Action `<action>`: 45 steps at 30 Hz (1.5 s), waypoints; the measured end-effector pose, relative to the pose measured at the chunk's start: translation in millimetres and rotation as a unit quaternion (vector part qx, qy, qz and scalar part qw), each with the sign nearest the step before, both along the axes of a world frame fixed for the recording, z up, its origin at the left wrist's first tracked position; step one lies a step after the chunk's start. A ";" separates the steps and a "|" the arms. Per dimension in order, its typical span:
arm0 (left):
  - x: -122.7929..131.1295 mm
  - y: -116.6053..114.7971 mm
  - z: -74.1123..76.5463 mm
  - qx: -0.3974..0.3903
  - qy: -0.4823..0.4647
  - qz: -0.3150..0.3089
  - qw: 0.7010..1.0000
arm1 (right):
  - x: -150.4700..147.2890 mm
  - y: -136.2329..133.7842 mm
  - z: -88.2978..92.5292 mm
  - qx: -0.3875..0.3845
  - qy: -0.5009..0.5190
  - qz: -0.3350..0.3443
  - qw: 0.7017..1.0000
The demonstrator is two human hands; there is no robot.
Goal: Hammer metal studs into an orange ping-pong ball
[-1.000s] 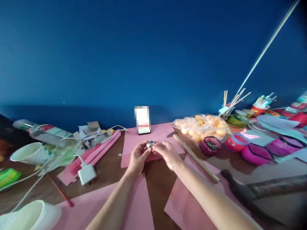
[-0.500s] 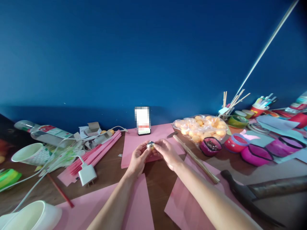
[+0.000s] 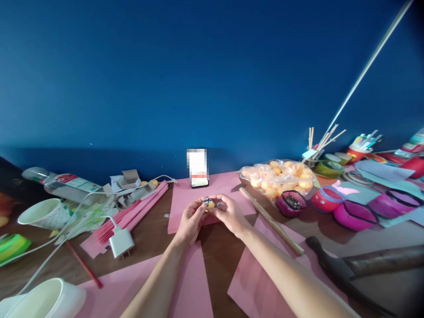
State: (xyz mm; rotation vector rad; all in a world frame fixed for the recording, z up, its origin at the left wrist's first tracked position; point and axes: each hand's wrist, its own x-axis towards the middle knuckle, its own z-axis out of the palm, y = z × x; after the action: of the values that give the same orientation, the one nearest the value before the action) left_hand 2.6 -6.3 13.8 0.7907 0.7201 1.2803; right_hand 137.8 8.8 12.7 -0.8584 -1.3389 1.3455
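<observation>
Just in front of the phone, both my hands meet around a small orange ball [image 3: 210,205] partly covered in something shiny and silver. My left hand [image 3: 191,219] pinches it from the left between thumb and fingers. From the right, my right hand [image 3: 231,217] has thumb and fingers closed at its edge, where a bit of the silver material shows between the fingertips. The fingers hide the underside of the ball. Below the hands lie pink paper sheets [image 3: 179,194] on the brown table [image 3: 217,265].
A phone [image 3: 198,170] stands against the blue wall. To the right are a bag of orange balls [image 3: 278,174], wooden sticks [image 3: 271,221], a hammer [image 3: 344,265] and purple cups [image 3: 354,214]. On the left lie a white charger [image 3: 121,242], a red pencil [image 3: 84,265] and a plastic bottle [image 3: 69,183].
The ball has turned in my fingers, so more orange shows beside the silver. My right fingers have shifted slightly and now hold a silver bit at its right side.
</observation>
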 end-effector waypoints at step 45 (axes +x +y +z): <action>0.0 -2.6 -1.5 -0.015 -0.027 -0.017 0.999 | 0.5 -4.0 11.9 -0.155 0.123 0.036 0.980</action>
State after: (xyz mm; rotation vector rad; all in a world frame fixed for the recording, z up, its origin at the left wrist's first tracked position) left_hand 2.6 -8.9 12.3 0.7386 0.6789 1.2517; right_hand 138.4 4.8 24.6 -0.8217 -0.9911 1.6878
